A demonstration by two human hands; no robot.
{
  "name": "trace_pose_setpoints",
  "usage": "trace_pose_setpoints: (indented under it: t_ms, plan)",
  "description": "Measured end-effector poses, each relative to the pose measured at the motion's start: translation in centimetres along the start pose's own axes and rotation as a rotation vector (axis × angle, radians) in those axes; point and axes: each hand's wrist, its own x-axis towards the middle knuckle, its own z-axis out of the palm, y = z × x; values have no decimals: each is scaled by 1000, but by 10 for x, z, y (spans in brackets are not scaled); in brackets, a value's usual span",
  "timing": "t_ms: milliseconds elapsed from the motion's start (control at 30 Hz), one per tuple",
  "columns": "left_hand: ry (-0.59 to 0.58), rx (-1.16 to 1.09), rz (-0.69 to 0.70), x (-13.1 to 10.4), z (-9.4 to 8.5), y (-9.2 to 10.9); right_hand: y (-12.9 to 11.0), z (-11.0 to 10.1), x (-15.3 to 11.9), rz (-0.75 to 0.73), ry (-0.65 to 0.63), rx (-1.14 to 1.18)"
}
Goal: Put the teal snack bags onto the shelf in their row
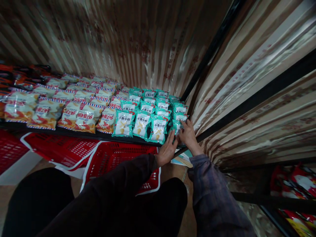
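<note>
At the right front end of the shelf, a small teal-and-white snack bag [175, 126] is between my two hands. My left hand [167, 150] reaches up to its lower left side, fingers stretched and pressed to it. From the right, my right hand [188, 135] grips the same bag with bent fingers, which partly hide it. Beside it stands another teal snack bag [158, 127], the front one of a column. Several more teal bags fill tight columns behind and to the left, propped upright and leaning back.
Left of the teal bags are rows of white-and-orange snack bags [85, 117], then dark orange packets [26, 77]. Red baskets [108, 154] with white rims sit below the shelf edge. Black frame bars [247, 108] and striped wrapping [138, 42] enclose the back and right. Red packets [301, 181] lie lower right.
</note>
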Motion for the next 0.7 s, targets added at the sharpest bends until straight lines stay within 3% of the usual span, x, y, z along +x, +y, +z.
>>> trace_pose_setpoints:
  t_ms: [267,500,700]
  plan:
    - [25,61,69,-1,1,1,-3,2,4,160,94,97]
    - [38,90,67,2,-8,-2,-14,7,13,462,68,296]
    - [63,84,80,3,-7,-7,-20,8,10,512,107,367]
